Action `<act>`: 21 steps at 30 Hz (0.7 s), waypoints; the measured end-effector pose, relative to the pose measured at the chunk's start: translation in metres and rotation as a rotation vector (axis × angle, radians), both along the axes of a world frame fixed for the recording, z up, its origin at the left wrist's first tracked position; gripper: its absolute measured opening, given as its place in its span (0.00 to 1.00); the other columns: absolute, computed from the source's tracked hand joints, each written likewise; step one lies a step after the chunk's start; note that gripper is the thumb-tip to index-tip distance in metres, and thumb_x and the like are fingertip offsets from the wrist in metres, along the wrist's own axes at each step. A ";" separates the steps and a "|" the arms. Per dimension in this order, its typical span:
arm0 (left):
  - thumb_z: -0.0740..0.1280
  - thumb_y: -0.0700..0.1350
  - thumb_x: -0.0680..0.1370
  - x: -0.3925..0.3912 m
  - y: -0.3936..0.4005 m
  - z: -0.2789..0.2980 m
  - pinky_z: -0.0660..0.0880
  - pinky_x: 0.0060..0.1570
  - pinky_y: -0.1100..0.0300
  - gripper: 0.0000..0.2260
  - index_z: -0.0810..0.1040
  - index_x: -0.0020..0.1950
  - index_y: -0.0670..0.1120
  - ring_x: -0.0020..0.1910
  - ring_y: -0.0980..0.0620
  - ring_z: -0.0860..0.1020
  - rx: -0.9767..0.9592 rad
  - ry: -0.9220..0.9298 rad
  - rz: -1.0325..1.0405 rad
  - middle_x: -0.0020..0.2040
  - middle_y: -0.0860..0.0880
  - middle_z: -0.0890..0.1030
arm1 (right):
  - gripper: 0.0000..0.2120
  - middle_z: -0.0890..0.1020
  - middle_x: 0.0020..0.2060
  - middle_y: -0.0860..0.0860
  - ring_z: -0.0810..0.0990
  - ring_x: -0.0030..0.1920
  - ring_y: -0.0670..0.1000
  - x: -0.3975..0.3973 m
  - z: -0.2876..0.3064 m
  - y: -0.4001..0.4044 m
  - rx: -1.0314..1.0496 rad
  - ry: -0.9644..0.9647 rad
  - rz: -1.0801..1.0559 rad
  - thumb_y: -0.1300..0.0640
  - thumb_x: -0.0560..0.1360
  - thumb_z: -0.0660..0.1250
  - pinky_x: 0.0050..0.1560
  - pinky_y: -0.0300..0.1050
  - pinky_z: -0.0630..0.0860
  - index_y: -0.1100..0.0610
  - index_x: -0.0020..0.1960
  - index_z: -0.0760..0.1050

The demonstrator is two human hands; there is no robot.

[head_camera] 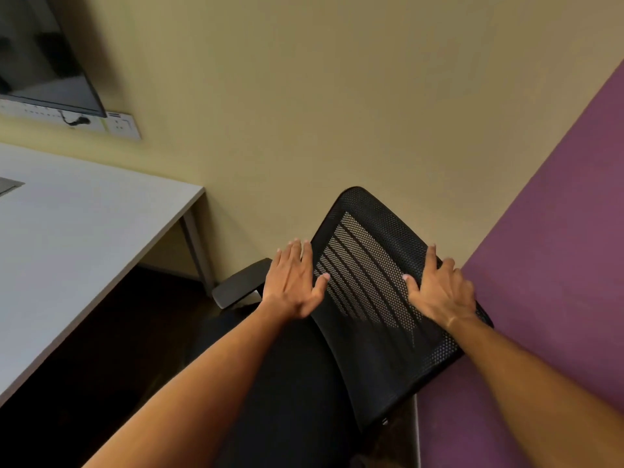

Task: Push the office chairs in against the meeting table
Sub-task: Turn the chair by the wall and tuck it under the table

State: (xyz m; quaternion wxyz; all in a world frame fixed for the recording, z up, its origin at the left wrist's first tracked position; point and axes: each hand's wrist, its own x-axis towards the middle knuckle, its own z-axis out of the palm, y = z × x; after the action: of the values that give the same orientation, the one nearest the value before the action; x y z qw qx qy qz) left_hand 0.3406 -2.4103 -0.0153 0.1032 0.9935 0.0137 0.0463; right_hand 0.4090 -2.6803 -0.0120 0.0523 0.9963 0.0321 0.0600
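A black office chair with a mesh backrest (pixel 368 251) stands in the room's corner, its back tilted toward the purple wall. My left hand (pixel 293 282) grips the backrest's left edge, thumb on the mesh. My right hand (pixel 442 288) holds the right edge the same way. The chair's black seat (pixel 297 383) lies below my forearms, and one armrest (pixel 239 282) sticks out to the left. The white meeting table (pixel 84 238) is at the left, apart from the chair, with its grey leg (pixel 197 251) near the armrest.
A beige wall (pixel 337 113) is straight ahead and a purple wall (pixel 557 265) runs close along the chair's right side. A dark screen (pixel 44 55) hangs above a socket strip (pixel 118 125) at the upper left. The dark floor (pixel 111 332) shows under the table.
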 end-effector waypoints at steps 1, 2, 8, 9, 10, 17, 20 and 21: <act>0.49 0.62 0.81 0.007 -0.004 0.000 0.50 0.77 0.47 0.36 0.48 0.79 0.39 0.78 0.40 0.53 -0.003 0.001 -0.010 0.79 0.36 0.54 | 0.41 0.74 0.58 0.63 0.77 0.50 0.60 0.001 -0.001 0.000 -0.017 -0.010 -0.005 0.33 0.77 0.53 0.37 0.49 0.70 0.58 0.78 0.47; 0.50 0.62 0.81 0.012 -0.007 -0.001 0.50 0.77 0.47 0.36 0.48 0.79 0.39 0.78 0.39 0.53 -0.012 0.003 -0.020 0.79 0.36 0.54 | 0.41 0.74 0.56 0.63 0.77 0.48 0.59 0.001 -0.001 0.001 -0.038 -0.018 -0.014 0.33 0.76 0.53 0.35 0.48 0.69 0.58 0.78 0.47; 0.49 0.62 0.81 0.020 -0.023 -0.005 0.50 0.77 0.47 0.36 0.46 0.79 0.39 0.79 0.40 0.52 -0.023 0.028 -0.072 0.80 0.36 0.52 | 0.40 0.75 0.54 0.62 0.78 0.43 0.58 -0.007 -0.002 0.003 -0.116 -0.014 -0.057 0.33 0.77 0.52 0.31 0.46 0.67 0.57 0.78 0.47; 0.49 0.62 0.81 0.018 -0.023 -0.006 0.50 0.77 0.47 0.36 0.46 0.79 0.39 0.79 0.40 0.53 -0.019 0.030 -0.074 0.80 0.36 0.52 | 0.40 0.75 0.54 0.62 0.78 0.43 0.58 -0.009 -0.001 0.003 -0.109 -0.010 -0.060 0.33 0.77 0.53 0.32 0.46 0.67 0.57 0.78 0.47; 0.49 0.62 0.81 0.016 -0.024 -0.006 0.50 0.77 0.47 0.36 0.47 0.79 0.39 0.78 0.40 0.53 -0.018 0.031 -0.075 0.79 0.36 0.52 | 0.40 0.75 0.54 0.62 0.79 0.44 0.59 -0.012 -0.001 0.003 -0.101 -0.005 -0.066 0.33 0.77 0.53 0.33 0.47 0.67 0.57 0.78 0.47; 0.49 0.62 0.81 -0.008 -0.044 -0.005 0.51 0.77 0.47 0.36 0.48 0.79 0.38 0.78 0.40 0.54 -0.034 0.021 -0.071 0.79 0.36 0.54 | 0.42 0.77 0.53 0.61 0.80 0.47 0.57 -0.040 0.006 -0.003 -0.066 0.040 -0.142 0.34 0.77 0.55 0.35 0.46 0.68 0.60 0.78 0.47; 0.48 0.63 0.81 -0.023 -0.059 -0.005 0.48 0.77 0.48 0.36 0.48 0.79 0.38 0.79 0.42 0.52 -0.051 0.027 -0.079 0.80 0.37 0.53 | 0.43 0.79 0.55 0.60 0.80 0.51 0.59 -0.055 0.009 -0.009 -0.019 0.075 -0.158 0.35 0.77 0.58 0.37 0.47 0.69 0.63 0.77 0.47; 0.48 0.63 0.81 -0.028 -0.065 -0.005 0.46 0.77 0.49 0.36 0.47 0.79 0.38 0.79 0.42 0.51 -0.060 0.028 -0.081 0.80 0.37 0.53 | 0.43 0.79 0.55 0.60 0.80 0.53 0.59 -0.060 0.010 -0.011 0.002 0.091 -0.164 0.35 0.77 0.58 0.37 0.48 0.70 0.64 0.77 0.47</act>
State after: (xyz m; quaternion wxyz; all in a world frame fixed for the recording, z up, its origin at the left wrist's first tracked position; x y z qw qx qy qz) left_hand 0.3129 -2.4754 -0.0199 0.1347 0.9902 -0.0236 0.0280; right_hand 0.3488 -2.6912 -0.0019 0.0543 0.9974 -0.0472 0.0104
